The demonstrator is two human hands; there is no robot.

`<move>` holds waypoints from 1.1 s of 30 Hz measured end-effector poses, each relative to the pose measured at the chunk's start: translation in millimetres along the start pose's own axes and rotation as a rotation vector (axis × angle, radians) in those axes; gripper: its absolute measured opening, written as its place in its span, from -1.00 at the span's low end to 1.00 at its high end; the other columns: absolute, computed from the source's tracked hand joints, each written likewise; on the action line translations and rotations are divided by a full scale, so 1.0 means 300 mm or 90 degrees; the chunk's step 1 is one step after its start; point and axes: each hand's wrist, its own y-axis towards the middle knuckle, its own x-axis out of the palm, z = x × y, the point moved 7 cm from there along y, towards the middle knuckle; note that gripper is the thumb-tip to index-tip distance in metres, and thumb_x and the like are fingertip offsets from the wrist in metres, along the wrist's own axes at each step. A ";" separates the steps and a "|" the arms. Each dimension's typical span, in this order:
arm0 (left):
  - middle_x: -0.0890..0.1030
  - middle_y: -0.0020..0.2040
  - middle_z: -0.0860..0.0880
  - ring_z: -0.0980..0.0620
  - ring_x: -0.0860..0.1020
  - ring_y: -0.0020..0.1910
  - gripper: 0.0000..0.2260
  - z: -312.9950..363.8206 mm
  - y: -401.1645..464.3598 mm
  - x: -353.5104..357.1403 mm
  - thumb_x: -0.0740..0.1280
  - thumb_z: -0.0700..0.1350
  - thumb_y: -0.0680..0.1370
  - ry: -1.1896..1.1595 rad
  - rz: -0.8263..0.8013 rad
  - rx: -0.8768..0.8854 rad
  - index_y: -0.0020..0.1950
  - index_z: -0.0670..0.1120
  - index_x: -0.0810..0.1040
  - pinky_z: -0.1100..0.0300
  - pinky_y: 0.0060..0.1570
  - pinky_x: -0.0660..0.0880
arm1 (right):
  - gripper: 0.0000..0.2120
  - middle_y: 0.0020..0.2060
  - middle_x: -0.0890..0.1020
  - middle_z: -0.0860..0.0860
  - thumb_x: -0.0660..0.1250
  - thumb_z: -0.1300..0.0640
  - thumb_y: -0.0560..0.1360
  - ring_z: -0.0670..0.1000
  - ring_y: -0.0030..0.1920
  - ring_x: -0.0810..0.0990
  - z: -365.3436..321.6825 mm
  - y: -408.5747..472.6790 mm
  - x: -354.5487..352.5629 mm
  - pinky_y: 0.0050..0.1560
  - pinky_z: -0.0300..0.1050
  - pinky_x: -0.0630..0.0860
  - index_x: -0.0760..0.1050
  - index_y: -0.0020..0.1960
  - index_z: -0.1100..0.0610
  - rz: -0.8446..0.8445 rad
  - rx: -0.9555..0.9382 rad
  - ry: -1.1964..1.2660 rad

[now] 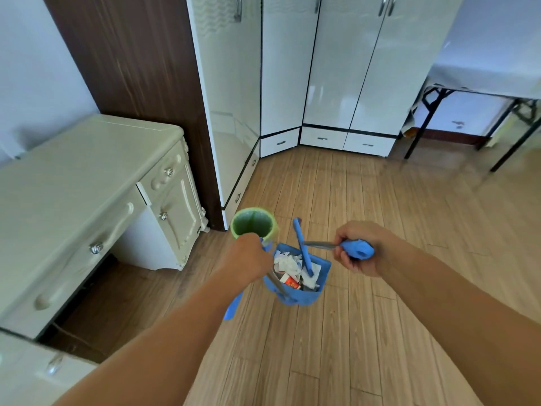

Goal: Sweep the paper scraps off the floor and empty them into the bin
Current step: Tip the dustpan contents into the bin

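Carrying a loaded blue dustpan (298,281) across the wooden floor (366,332), a person brings the paper scraps (288,263) close to the green bin (254,227), which stands on the floor by the corner of the cream desk (87,186) and the foot of the white wardrobe (281,68). The left hand (248,259) is wrapped around the dustpan's metal handle, fingers curled shut on it, while the right hand (355,249) clenches the blue grip of the broom (304,250), whose head rests in the pan. Sweeping looks finished, since no scraps show on the visible floor; the emptying remains. The next move calls for lifting the pan over the bin's rim and tipping it without spilling. The left wrist covers the bin's near rim, the fingertips of both hands are turned away, and a red-and-white item among the scraps is too small to identify.
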 end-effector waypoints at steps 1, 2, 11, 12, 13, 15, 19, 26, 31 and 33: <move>0.36 -0.43 -0.02 0.07 0.36 -0.46 -0.73 0.007 0.003 -0.012 0.20 -0.22 0.52 0.000 0.010 0.000 -0.37 -0.08 0.26 0.23 -0.45 0.27 | -0.86 -0.41 0.42 0.14 0.17 0.39 0.46 -0.07 -0.70 0.41 -0.016 -0.009 0.001 -0.67 -0.36 0.40 0.34 -0.24 0.23 0.000 -0.009 0.005; 0.37 -0.42 -0.01 0.07 0.36 -0.46 -0.74 0.014 0.007 -0.025 0.20 -0.22 0.52 -0.001 0.022 -0.002 -0.36 -0.09 0.28 0.22 -0.46 0.26 | -0.87 -0.41 0.42 0.14 0.16 0.38 0.47 -0.07 -0.70 0.42 -0.035 -0.019 0.001 -0.67 -0.36 0.40 0.34 -0.23 0.23 -0.001 -0.019 0.011; 0.47 -0.40 -0.04 0.04 0.43 -0.46 -0.83 -0.017 0.058 -0.073 0.27 -0.24 0.46 -0.142 0.085 -0.081 -0.32 -0.11 0.36 0.22 -0.43 0.34 | -0.92 -0.39 0.45 0.14 0.15 0.37 0.47 -0.10 -0.69 0.45 -0.149 -0.064 0.009 -0.67 -0.35 0.40 0.38 -0.16 0.26 -0.010 -0.084 0.015; 0.50 -0.38 -0.06 0.01 0.48 -0.43 -0.81 -0.025 0.065 -0.075 0.28 -0.23 0.47 -0.167 0.092 -0.087 -0.32 -0.11 0.36 0.18 -0.41 0.40 | -0.92 -0.38 0.46 0.14 0.15 0.37 0.47 -0.10 -0.69 0.45 -0.156 -0.067 0.016 -0.67 -0.35 0.40 0.39 -0.15 0.26 -0.010 -0.088 0.014; 0.53 -0.35 -0.08 -0.03 0.53 -0.38 -0.82 -0.032 0.070 -0.076 0.28 -0.22 0.48 -0.199 0.100 -0.093 -0.31 -0.11 0.37 0.11 -0.33 0.48 | -0.92 -0.38 0.46 0.14 0.15 0.37 0.47 -0.11 -0.69 0.45 -0.161 -0.071 0.022 -0.67 -0.35 0.40 0.39 -0.15 0.26 -0.010 -0.093 0.013; 0.58 -0.27 -0.10 -0.05 0.60 -0.28 -0.86 -0.052 0.085 -0.083 0.30 -0.18 0.48 -0.246 0.121 -0.101 -0.26 -0.10 0.41 0.03 -0.23 0.55 | -0.91 -0.38 0.46 0.13 0.16 0.38 0.47 -0.11 -0.69 0.44 -0.169 -0.076 0.041 -0.67 -0.35 0.40 0.40 -0.15 0.26 -0.015 -0.104 0.011; 0.46 -0.33 -0.02 0.05 0.43 -0.38 -0.86 -0.081 0.112 -0.100 0.34 -0.15 0.48 -0.259 0.155 -0.101 -0.24 -0.08 0.41 0.21 -0.40 0.32 | -0.90 -0.39 0.45 0.13 0.17 0.40 0.47 -0.11 -0.68 0.43 -0.172 -0.076 0.078 -0.67 -0.35 0.39 0.40 -0.18 0.27 -0.023 -0.121 0.008; 0.37 -0.39 -0.06 0.05 0.32 -0.45 -0.82 -0.164 0.156 -0.103 0.25 -0.29 0.47 -0.388 0.194 -0.187 -0.31 -0.14 0.36 0.23 -0.49 0.24 | -0.87 -0.41 0.47 0.15 0.18 0.41 0.47 -0.09 -0.63 0.43 -0.169 -0.050 0.135 -0.67 -0.31 0.40 0.43 -0.23 0.30 -0.050 -0.124 0.014; 0.39 -0.38 -0.10 0.03 0.34 -0.46 -0.94 -0.245 0.167 -0.075 0.27 -0.34 0.45 -0.558 0.219 -0.269 -0.19 -0.22 0.43 0.22 -0.48 0.28 | -0.89 -0.42 0.47 0.15 0.19 0.42 0.44 -0.08 -0.62 0.43 -0.152 -0.010 0.195 -0.65 -0.32 0.40 0.46 -0.21 0.31 -0.061 -0.123 0.001; 0.39 -0.38 -0.09 0.04 0.35 -0.46 -0.91 -0.270 0.160 -0.057 0.29 -0.36 0.46 -0.657 0.229 -0.309 -0.10 -0.20 0.45 0.22 -0.50 0.31 | -0.90 -0.42 0.48 0.15 0.20 0.42 0.44 -0.07 -0.62 0.43 -0.148 0.006 0.215 -0.64 -0.32 0.40 0.46 -0.21 0.32 -0.061 -0.130 -0.003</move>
